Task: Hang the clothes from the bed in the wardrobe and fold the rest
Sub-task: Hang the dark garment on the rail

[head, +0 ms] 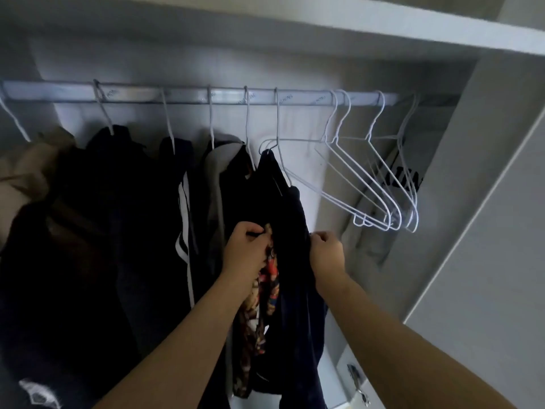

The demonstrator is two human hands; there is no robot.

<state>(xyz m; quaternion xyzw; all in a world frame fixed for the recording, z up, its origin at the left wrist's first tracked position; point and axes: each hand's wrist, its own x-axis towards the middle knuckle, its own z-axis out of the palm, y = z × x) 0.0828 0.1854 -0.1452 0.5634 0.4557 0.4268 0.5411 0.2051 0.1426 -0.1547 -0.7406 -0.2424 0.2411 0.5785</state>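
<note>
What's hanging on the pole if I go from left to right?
Beige garment → black jacket → dark top with white stripes → grey hooded top → dark garment gripped by the left hand and right hand → bunch of empty white hangers.

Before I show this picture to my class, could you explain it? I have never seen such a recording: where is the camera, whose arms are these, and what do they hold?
No machine here: a person wears a wide-angle camera on the head, so this one picture looks forward and down along their own arms into a wardrobe. The left hand and the right hand both grip a dark garment that hangs from a white wire hanger on the rail. Patterned fabric shows beside the left hand; whether it belongs to the same garment I cannot tell. Further left, more dark clothes hang. To the right, empty hangers sit on the rail.
</note>
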